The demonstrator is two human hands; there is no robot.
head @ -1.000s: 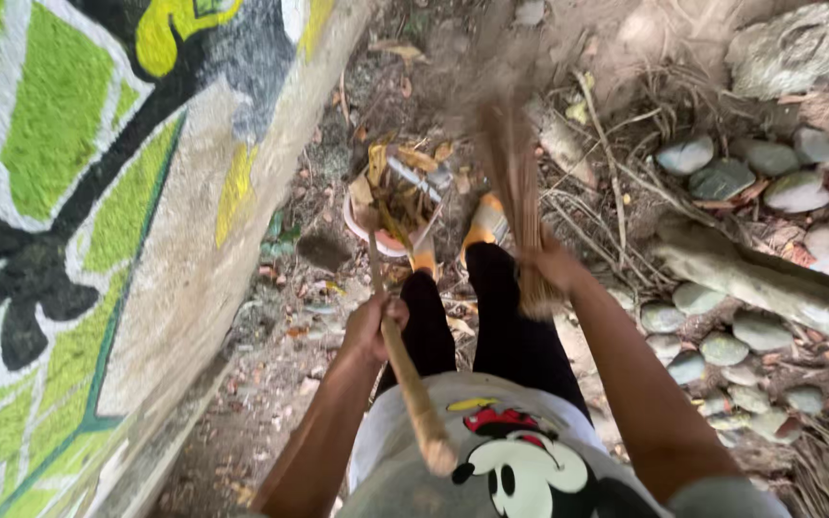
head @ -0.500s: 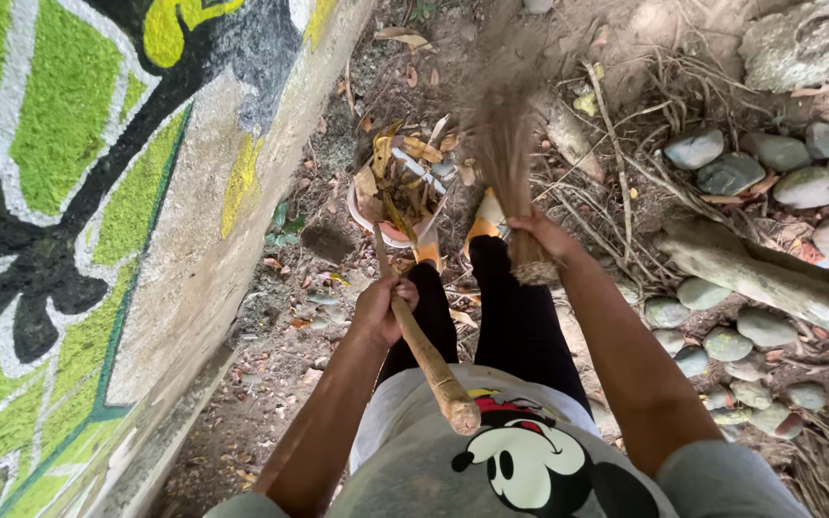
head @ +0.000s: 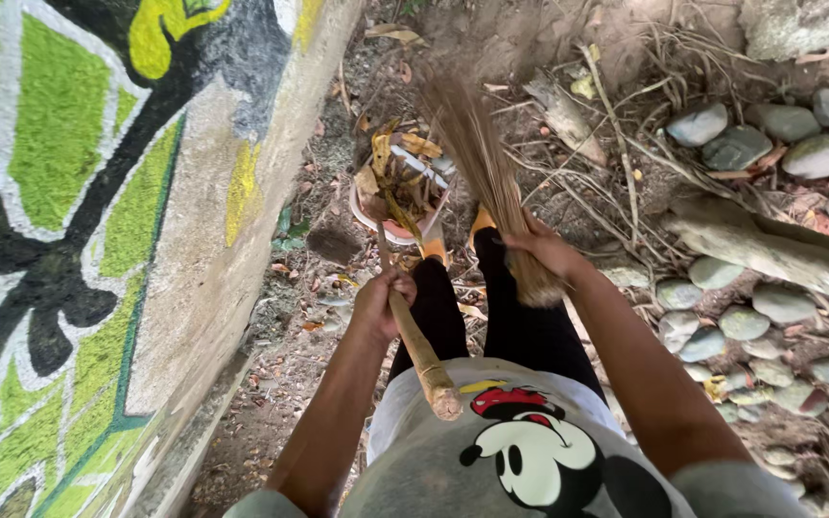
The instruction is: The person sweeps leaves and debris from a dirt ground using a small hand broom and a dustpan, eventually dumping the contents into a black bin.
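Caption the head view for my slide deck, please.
Left hand grips a wooden dustpan handle; right hand holds a straw broom.

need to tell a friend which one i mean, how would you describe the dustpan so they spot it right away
Start at the painted green and black wall on the left and look to the bare dirt strip at its foot. Just ahead of the person's feet sits a pale round-edged dustpan on a wooden stick handle, gripped by the left hand. It alone is heaped with dry yellow-brown leaves.

Soft, even daylight, faint shadows; broom bristles (head: 477,163) motion-blurred, frame edges bent by wide-angle distortion
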